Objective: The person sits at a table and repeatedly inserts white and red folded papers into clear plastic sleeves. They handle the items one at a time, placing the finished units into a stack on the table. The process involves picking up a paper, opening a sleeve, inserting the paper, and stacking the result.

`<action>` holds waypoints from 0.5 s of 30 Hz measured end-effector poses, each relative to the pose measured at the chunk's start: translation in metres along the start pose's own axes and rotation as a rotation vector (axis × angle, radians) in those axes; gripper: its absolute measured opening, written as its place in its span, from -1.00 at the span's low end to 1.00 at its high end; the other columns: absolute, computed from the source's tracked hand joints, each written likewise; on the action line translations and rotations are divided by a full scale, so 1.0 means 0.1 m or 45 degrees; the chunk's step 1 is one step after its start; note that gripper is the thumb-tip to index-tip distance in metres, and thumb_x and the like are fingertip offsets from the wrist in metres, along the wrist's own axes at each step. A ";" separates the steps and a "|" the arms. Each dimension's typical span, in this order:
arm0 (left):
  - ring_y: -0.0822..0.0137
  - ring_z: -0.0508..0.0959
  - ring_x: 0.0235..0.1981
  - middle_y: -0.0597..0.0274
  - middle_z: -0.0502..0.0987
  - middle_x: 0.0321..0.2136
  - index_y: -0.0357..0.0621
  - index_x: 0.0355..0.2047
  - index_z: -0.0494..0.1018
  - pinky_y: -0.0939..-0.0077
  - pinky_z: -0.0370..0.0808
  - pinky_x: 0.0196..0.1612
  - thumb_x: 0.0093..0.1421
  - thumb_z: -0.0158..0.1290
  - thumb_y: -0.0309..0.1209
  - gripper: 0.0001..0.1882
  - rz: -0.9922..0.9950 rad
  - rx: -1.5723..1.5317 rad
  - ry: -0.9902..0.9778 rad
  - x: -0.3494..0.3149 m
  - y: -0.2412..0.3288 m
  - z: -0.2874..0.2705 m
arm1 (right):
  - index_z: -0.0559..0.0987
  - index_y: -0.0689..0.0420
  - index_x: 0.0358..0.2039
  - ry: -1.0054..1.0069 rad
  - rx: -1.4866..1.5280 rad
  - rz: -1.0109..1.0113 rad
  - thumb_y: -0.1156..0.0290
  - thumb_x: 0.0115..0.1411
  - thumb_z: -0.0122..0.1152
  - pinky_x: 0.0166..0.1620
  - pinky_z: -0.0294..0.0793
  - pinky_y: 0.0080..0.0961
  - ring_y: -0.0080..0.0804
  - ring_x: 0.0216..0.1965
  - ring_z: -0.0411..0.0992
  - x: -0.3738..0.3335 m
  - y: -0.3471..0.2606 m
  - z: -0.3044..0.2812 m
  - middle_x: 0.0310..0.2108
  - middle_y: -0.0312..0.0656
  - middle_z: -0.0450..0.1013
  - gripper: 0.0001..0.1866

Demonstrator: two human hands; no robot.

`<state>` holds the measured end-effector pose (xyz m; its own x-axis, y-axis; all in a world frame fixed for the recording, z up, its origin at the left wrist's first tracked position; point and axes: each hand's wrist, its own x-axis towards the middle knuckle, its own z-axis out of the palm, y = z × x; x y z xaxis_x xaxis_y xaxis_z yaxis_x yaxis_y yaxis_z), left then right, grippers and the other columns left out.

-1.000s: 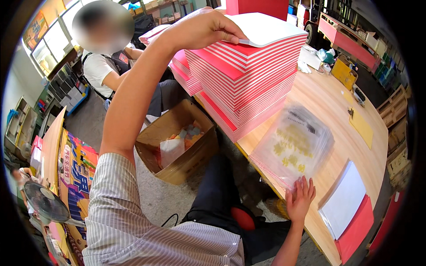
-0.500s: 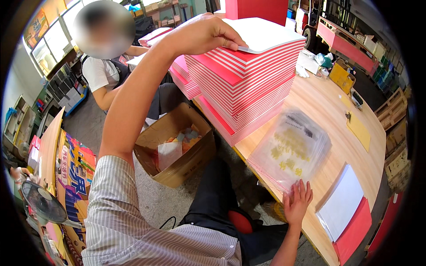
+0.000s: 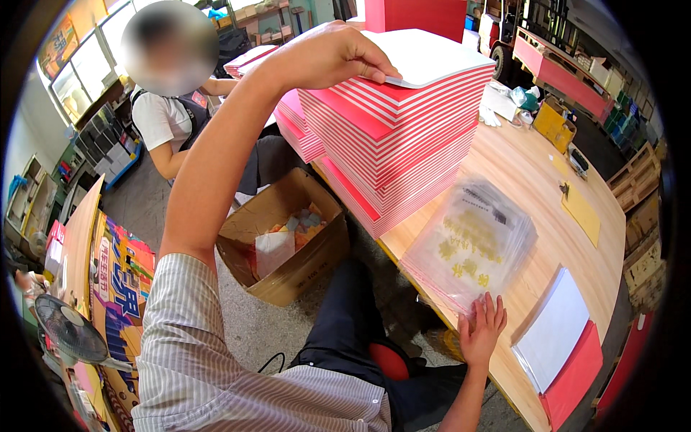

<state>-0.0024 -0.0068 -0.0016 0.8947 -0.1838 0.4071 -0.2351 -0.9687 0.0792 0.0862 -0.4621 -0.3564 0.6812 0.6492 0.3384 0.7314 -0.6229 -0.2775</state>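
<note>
A tall stack of red-and-white booklets (image 3: pixel 403 137) rises from the table, its layers fanned in offset groups. My left hand (image 3: pixel 338 54) reaches over to its top, thumb and fingers pinching the near corner of the uppermost white-faced booklet (image 3: pixel 432 56). That corner bends up slightly. To the right of the stack lies a pile of clear plastic bags (image 3: pixel 471 241) with yellow printing. My right hand (image 3: pixel 484 331) rests at the pile's near corner, fingers extended and a little apart, fingertips touching the bag edge.
White sheets (image 3: pixel 553 317) lie over a red cover (image 3: pixel 576 378) at the table's right. Beyond sits a yellow clipboard (image 3: pixel 581 212). An open carton (image 3: pixel 309 266) with paper scraps stands on the floor, left of my legs. Another person (image 3: pixel 162 122) sits across at the left.
Both my hands keep their places on the booklet and the bags. Only the other person's arm and body have shifted slightly.
</note>
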 end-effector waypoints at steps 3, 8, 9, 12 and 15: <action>0.31 0.68 -0.17 0.18 0.69 -0.17 -0.08 -0.10 0.66 0.42 0.60 -0.01 0.25 0.10 -0.52 -0.76 0.001 0.019 -0.012 0.01 -0.02 0.00 | 0.51 0.23 0.05 0.009 0.004 -0.005 0.24 0.17 0.26 0.40 -0.13 0.07 0.09 0.41 0.02 0.00 0.00 0.00 0.31 -0.06 0.26 -0.52; 0.32 0.67 -0.19 0.17 0.69 -0.19 -0.11 -0.10 0.66 0.43 0.60 -0.01 0.25 0.10 -0.52 -0.76 0.030 0.032 -0.006 0.01 -0.04 -0.01 | 0.53 0.22 0.02 0.033 0.003 -0.018 0.21 0.20 0.24 0.39 -0.12 0.13 0.12 0.39 0.04 0.01 -0.01 0.02 0.28 -0.03 0.28 -0.55; 0.32 0.67 -0.19 0.17 0.69 -0.19 -0.12 -0.10 0.65 0.43 0.60 -0.01 0.25 0.10 -0.52 -0.76 0.025 0.036 -0.001 0.01 -0.06 0.01 | 0.53 0.22 0.02 0.036 0.002 -0.024 0.21 0.20 0.24 0.39 -0.12 0.13 0.12 0.39 0.04 0.00 -0.01 0.03 0.28 -0.03 0.28 -0.55; 0.34 0.66 -0.21 0.18 0.69 -0.20 -0.15 -0.11 0.65 0.45 0.59 -0.01 0.26 0.12 -0.51 -0.78 0.011 0.014 0.005 -0.02 -0.08 0.02 | 0.52 0.22 0.02 0.036 0.008 -0.032 0.22 0.20 0.25 0.38 -0.11 0.13 0.13 0.39 0.05 0.02 -0.01 0.05 0.28 -0.04 0.28 -0.55; 0.33 0.66 -0.23 0.16 0.69 -0.22 -0.18 -0.12 0.64 0.47 0.57 -0.02 0.24 0.12 -0.53 -0.78 0.050 -0.033 0.022 -0.03 -0.20 0.03 | 0.52 0.21 0.01 0.026 0.023 -0.015 0.23 0.19 0.25 0.38 -0.10 0.13 0.12 0.38 0.05 0.04 -0.03 0.04 0.29 -0.05 0.28 -0.56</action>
<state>0.0008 0.0123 -0.0065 0.8779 -0.2182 0.4262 -0.2796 -0.9562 0.0864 0.0873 -0.4559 -0.3580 0.6717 0.6475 0.3599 0.7402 -0.6069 -0.2895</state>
